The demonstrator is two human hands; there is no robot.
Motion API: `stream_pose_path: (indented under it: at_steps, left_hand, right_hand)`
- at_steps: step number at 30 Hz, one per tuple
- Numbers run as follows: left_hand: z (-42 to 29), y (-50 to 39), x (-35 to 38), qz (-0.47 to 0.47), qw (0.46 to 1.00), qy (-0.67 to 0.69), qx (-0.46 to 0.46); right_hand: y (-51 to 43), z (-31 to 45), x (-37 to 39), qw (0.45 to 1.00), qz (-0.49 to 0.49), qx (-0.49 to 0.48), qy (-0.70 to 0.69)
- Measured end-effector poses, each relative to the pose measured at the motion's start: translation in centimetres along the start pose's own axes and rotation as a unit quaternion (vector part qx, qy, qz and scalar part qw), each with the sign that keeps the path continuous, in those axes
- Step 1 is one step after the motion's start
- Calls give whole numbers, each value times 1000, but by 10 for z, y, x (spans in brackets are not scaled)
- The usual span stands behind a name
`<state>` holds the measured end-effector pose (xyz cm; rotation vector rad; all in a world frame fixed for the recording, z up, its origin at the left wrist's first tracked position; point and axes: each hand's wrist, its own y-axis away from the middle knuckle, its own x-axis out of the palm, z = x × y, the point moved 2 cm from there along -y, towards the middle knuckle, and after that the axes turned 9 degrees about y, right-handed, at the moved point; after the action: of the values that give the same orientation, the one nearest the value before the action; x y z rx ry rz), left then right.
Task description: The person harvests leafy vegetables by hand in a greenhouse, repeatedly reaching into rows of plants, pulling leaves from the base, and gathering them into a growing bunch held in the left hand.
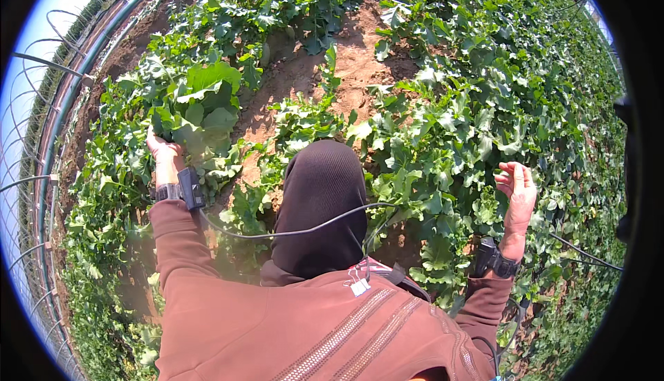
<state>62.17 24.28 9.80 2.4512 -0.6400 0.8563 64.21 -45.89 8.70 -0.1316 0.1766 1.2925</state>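
Observation:
My left hand (165, 148) is at the left, its fingers partly hidden behind a bunch of broad green leaves (207, 103) that it grips. These leaves rise above the lower foliage around them. Off to the right, my right hand (517, 191) is raised over the leafy crop (461, 137). Its fingers are loosely bent, and no held object can be made out. Each wrist carries a dark strapped device, the left one (191, 188) and the right one (495, 259).
Dark ribbed cloth (324, 199) fills the middle, beyond my brown top (249, 324). A cable (311, 229) loops across it, near a binder clip (359, 286). Bare soil (358, 64) runs between the plants. Along the left edge stand a pipe (62, 106) and curved metal hoops.

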Motion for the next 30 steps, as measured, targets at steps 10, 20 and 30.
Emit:
stream_pose_path:
  at_steps: [10,20,30]
  left_hand:
    - [75,-5,-1,-148,970,-152,-116]
    - [237,301,246,515,786,-94,-331]
    - [328,340,203,459,705,-244,-482]
  right_hand:
    - [-14,-40,-24,986,37,66,148]
    - [14,-186,-87,910,-2,333,245]
    - [18,-241,-117,829,-184,306,430]
